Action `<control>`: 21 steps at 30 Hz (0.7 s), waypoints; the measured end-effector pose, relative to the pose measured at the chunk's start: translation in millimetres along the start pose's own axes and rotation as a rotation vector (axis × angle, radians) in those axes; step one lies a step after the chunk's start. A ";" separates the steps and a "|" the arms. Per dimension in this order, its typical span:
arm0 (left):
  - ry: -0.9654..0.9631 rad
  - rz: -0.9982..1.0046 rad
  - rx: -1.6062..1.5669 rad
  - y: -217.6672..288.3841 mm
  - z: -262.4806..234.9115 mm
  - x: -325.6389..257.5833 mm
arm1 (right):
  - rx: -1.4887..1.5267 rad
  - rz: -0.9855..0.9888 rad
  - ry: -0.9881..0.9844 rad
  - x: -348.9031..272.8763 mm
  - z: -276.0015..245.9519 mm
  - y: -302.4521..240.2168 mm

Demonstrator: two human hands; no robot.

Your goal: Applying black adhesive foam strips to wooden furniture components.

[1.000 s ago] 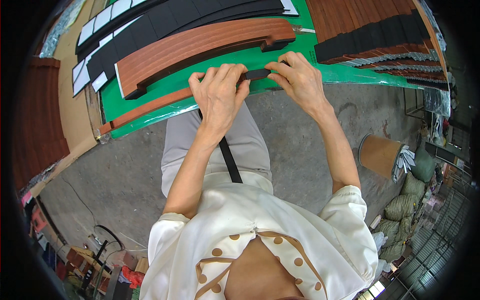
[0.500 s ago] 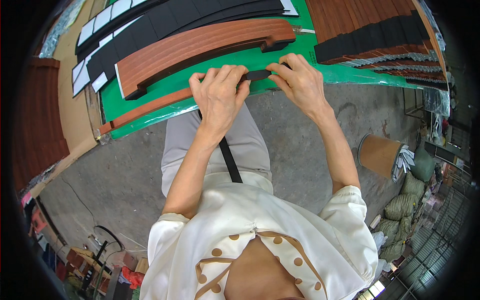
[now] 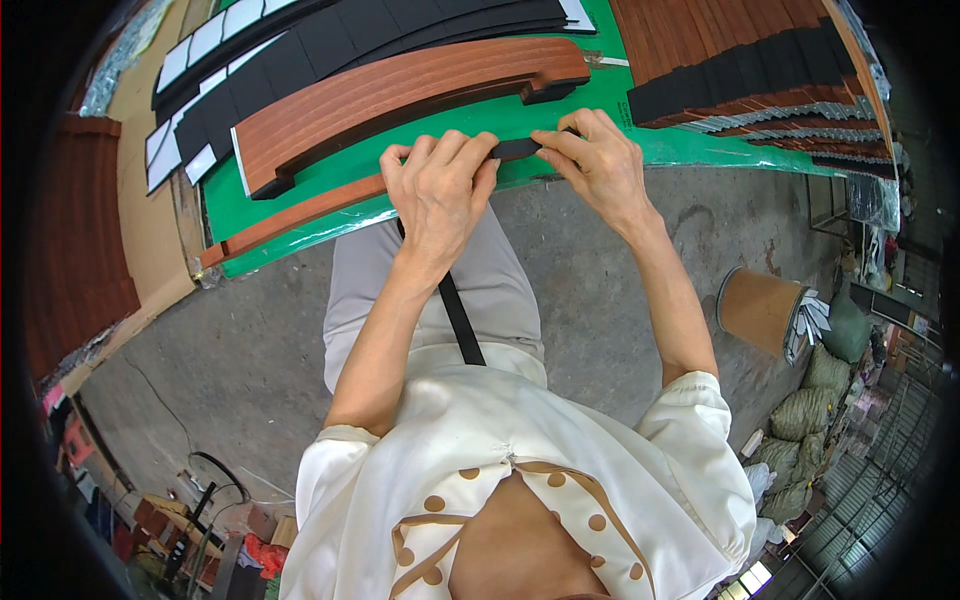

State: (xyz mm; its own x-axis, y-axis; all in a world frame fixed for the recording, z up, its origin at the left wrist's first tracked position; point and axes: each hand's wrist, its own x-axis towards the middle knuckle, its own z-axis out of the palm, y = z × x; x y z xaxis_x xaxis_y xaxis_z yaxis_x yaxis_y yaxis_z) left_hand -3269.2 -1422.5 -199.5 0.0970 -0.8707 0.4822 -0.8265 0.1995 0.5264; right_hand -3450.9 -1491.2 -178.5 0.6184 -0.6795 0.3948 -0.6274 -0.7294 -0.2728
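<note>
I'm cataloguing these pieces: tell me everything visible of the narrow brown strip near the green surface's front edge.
The narrow strip is long and reddish-brown, apparently wood, with a small notch or seam by its left end. It lies along the front of the green surface, slanting up-picture to the right. The left hand grips over it, hiding its further stretch. Beyond that hand a black piece shows, pinched by the right hand; whether it joins the strip is hidden.

Left hand and right hand near each other, backs up, both in pinch grip
</note>
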 end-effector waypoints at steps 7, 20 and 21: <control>0.073 0.199 0.131 -6.6 12.5 -4.6 | 0.236 0.283 -0.062 -8.0 -0.5 1.4; 0.057 0.254 0.142 -14.6 8.9 -10.8 | 0.451 0.569 0.095 -13.6 36.8 -5.5; 0.034 0.251 0.147 -16.6 7.7 -12.6 | 0.466 0.579 0.146 -16.1 34.4 -8.4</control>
State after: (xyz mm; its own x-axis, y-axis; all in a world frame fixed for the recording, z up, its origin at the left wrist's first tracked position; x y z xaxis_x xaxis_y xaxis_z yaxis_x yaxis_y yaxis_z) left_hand -3260.9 -1418.3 -219.6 -0.1039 -0.7863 0.6090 -0.8982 0.3372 0.2821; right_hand -3439.3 -1476.8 -212.8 0.1619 -0.9704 0.1793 -0.5475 -0.2395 -0.8018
